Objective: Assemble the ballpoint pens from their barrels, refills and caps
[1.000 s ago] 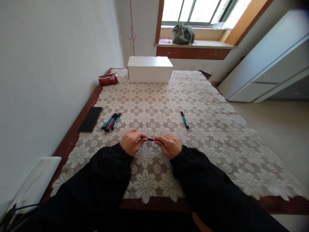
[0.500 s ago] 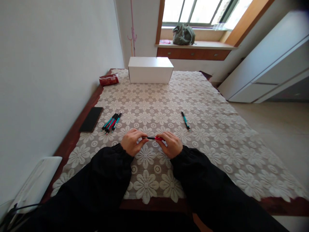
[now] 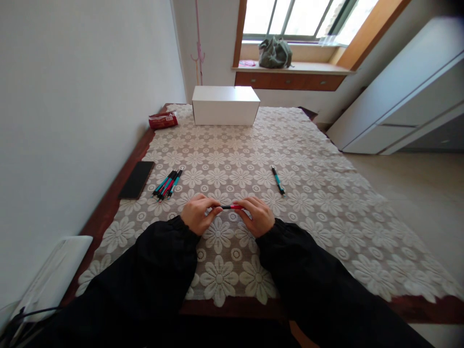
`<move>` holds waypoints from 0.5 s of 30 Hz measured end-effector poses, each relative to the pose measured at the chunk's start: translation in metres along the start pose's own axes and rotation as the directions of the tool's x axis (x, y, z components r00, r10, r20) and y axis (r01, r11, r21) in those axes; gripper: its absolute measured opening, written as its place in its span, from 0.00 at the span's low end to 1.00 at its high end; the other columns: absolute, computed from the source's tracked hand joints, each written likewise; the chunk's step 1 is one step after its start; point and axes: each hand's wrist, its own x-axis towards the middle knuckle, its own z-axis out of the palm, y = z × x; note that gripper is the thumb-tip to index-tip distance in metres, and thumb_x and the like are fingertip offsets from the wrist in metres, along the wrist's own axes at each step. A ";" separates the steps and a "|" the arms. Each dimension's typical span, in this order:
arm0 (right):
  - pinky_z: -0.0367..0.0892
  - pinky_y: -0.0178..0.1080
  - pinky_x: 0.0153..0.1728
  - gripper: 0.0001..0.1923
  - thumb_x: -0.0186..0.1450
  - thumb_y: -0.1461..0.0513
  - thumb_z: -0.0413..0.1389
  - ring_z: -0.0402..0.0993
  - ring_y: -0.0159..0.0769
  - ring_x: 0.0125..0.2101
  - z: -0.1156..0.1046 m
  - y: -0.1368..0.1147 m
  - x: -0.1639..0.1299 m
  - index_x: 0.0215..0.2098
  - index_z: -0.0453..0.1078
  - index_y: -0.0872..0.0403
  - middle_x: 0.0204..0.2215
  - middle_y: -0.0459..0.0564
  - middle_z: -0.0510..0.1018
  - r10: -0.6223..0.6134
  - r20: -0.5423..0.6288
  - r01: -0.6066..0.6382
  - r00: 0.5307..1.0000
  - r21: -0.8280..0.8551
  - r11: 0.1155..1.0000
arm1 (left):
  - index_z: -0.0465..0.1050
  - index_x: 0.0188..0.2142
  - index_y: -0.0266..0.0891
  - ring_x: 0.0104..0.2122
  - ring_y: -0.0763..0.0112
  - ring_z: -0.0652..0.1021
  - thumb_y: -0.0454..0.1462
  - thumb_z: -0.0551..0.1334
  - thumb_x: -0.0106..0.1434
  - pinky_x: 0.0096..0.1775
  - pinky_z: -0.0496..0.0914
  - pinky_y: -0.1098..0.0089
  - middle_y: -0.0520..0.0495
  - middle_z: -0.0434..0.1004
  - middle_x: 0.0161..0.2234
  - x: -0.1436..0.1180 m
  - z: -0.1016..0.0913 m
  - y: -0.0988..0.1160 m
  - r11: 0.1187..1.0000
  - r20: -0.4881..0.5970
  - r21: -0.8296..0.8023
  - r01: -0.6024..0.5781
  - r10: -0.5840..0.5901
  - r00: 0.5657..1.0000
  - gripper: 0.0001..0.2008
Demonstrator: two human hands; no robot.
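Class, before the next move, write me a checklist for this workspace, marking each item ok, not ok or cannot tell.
1. Left grip closed on the black part of the red-and-black pen: ok.
2. Right grip closed on its red part: ok.
3. Both ends of that pen complete: cannot tell, mostly hidden.
4. Teal-and-black pen on the right lying apart from the pen pile: ok.
5. Pens in the pile laid out separately: not ok, they overlap.

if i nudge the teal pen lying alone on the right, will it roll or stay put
The teal pen may roll, being slim, though the cloth with its textured flower pattern could slow it. It is probably stiff and light, given its thin, straight barrel.
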 end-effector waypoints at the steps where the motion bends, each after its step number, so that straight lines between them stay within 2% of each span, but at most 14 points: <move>1: 0.69 0.42 0.43 0.10 0.72 0.57 0.55 0.75 0.41 0.39 0.000 0.000 0.000 0.47 0.75 0.51 0.36 0.51 0.81 0.016 -0.009 -0.016 1.000 0.003 1.000 | 0.80 0.39 0.41 0.36 0.65 0.79 0.40 0.64 0.68 0.39 0.74 0.66 0.48 0.81 0.32 0.000 0.000 -0.001 1.000 -0.025 0.000 0.006 -0.006 1.000 0.07; 5: 0.69 0.42 0.38 0.11 0.69 0.54 0.57 0.74 0.39 0.33 -0.002 0.006 0.002 0.43 0.75 0.52 0.32 0.50 0.80 0.148 -0.064 -0.145 0.987 0.050 0.988 | 0.80 0.41 0.42 0.37 0.65 0.79 0.40 0.66 0.67 0.41 0.75 0.66 0.48 0.81 0.34 -0.001 -0.001 -0.002 0.999 -0.111 -0.011 0.031 -0.032 0.993 0.06; 8: 0.68 0.39 0.30 0.14 0.65 0.51 0.61 0.70 0.34 0.25 0.000 0.013 0.004 0.41 0.74 0.52 0.28 0.47 0.78 0.315 -0.048 -0.297 0.948 0.228 0.927 | 0.81 0.40 0.43 0.37 0.65 0.80 0.41 0.67 0.66 0.43 0.76 0.66 0.48 0.81 0.34 -0.002 -0.001 -0.002 0.999 -0.131 -0.025 0.033 -0.036 0.991 0.06; 12: 0.66 0.36 0.24 0.19 0.61 0.46 0.64 0.69 0.32 0.22 0.003 0.017 0.005 0.39 0.74 0.52 0.24 0.45 0.75 0.448 0.058 -0.398 0.892 0.571 0.718 | 0.81 0.39 0.43 0.37 0.65 0.80 0.40 0.67 0.65 0.42 0.76 0.66 0.47 0.81 0.34 -0.002 0.000 -0.001 0.999 -0.130 -0.039 0.024 -0.029 0.991 0.05; 15: 0.66 0.37 0.23 0.22 0.61 0.44 0.63 0.69 0.32 0.21 0.004 0.016 0.005 0.40 0.74 0.52 0.24 0.45 0.76 0.471 0.110 -0.402 0.875 0.706 0.583 | 0.81 0.40 0.43 0.37 0.65 0.80 0.40 0.67 0.65 0.42 0.76 0.66 0.48 0.81 0.33 -0.002 0.000 -0.001 0.999 -0.115 -0.049 0.023 -0.028 0.993 0.06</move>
